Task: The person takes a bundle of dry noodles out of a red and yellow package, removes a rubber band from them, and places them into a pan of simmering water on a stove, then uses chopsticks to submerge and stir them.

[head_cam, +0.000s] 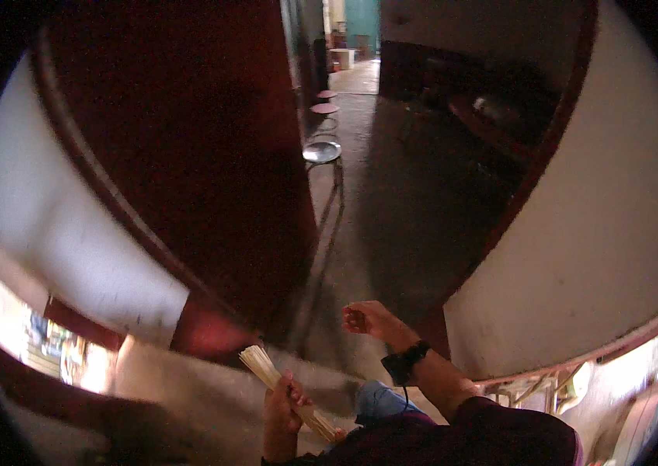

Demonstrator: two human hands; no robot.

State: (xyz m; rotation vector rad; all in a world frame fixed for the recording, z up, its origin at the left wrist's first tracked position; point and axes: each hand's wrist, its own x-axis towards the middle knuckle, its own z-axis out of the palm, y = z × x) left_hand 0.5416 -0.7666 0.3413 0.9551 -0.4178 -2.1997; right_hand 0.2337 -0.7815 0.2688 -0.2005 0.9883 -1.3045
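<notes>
My left hand [289, 402] is closed around the middle of a bundle of thin, pale sticks [260, 362], which slants from upper left to lower right at the bottom of the head view. My right hand [361, 318] is held out ahead of my body, to the right of the bundle and apart from it. Its fingers are curled in, and no object shows in them. A black band [406, 361] with a thin cord is around my right wrist.
A dark red door [189, 145] stands at the left of a doorway. Beyond it, a metal tray [322, 152] rests on a stand, with round pink stools [325, 108] behind. A round table [492, 125] is in the dim room at right. Pale walls [585, 233] flank the opening.
</notes>
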